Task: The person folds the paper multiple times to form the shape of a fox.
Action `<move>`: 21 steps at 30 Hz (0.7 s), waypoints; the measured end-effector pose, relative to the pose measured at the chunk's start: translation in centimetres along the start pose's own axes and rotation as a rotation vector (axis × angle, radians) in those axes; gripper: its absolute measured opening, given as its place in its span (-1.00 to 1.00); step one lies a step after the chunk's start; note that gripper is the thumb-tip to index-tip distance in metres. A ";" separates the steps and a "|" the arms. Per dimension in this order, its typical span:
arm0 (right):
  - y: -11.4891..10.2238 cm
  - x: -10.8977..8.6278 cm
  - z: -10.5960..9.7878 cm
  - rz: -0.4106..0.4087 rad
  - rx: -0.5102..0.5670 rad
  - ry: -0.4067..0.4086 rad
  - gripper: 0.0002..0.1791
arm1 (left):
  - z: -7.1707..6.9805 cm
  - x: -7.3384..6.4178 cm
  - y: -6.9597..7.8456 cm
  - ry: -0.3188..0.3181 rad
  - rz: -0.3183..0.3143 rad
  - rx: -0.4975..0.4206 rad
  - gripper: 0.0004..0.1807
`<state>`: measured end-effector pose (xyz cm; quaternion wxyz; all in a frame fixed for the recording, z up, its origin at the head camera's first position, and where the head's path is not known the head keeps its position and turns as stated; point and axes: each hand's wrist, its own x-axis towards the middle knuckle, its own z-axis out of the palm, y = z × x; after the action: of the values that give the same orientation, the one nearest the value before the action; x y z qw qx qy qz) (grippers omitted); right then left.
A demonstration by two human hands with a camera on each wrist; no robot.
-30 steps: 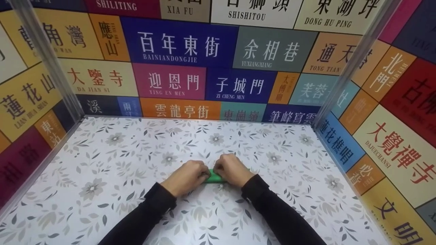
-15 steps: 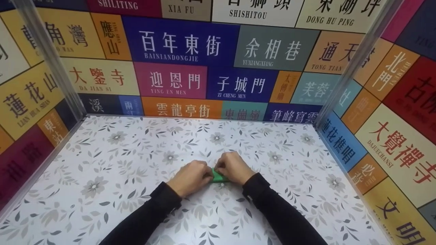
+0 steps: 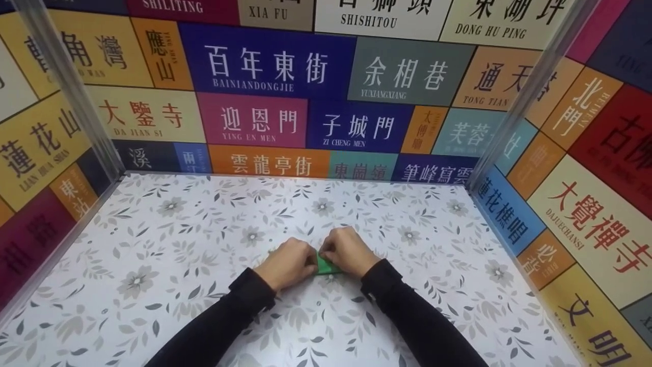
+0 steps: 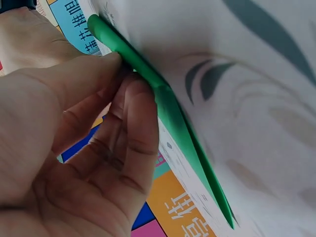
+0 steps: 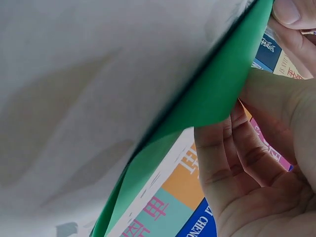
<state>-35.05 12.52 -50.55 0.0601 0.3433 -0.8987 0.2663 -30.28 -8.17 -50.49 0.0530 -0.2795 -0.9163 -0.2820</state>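
A small piece of green paper [image 3: 326, 266] lies on the table in the head view, between the two hands. The left hand [image 3: 289, 264] pinches its left part with thumb and fingertips; in the left wrist view these meet at the edge of the folded green paper [image 4: 173, 116]. From the other side the right hand [image 3: 349, 251] pinches a flap, which stands raised off the sheet in the right wrist view, where the green paper [image 5: 212, 94] slants across. The knuckles hide much of the sheet from above.
The table [image 3: 204, 316] has a white cover printed with grey flowers and leaves. Behind it and at both sides rise panels [image 3: 265, 66] of coloured signs. Clear corner strips [image 3: 524, 97] join the panels.
The left hand has shifted slightly right, closer to the right hand. Less of the green paper's left end shows, and its visible part looks more angular. The right hand has hardly moved.
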 end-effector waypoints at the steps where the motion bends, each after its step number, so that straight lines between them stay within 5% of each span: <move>1: 0.0 0.0 0.0 -0.002 0.000 0.001 -0.88 | 0.0 0.0 0.0 0.000 -0.003 -0.003 -0.88; 21: 0.0 0.0 0.2 0.018 -0.040 0.006 -0.90 | 0.4 -0.2 -0.1 -0.004 0.021 0.017 -0.86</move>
<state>-35.03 12.46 -50.74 0.0673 0.3332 -0.9067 0.2496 -30.17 -8.10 -50.96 0.0565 -0.2894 -0.9157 -0.2731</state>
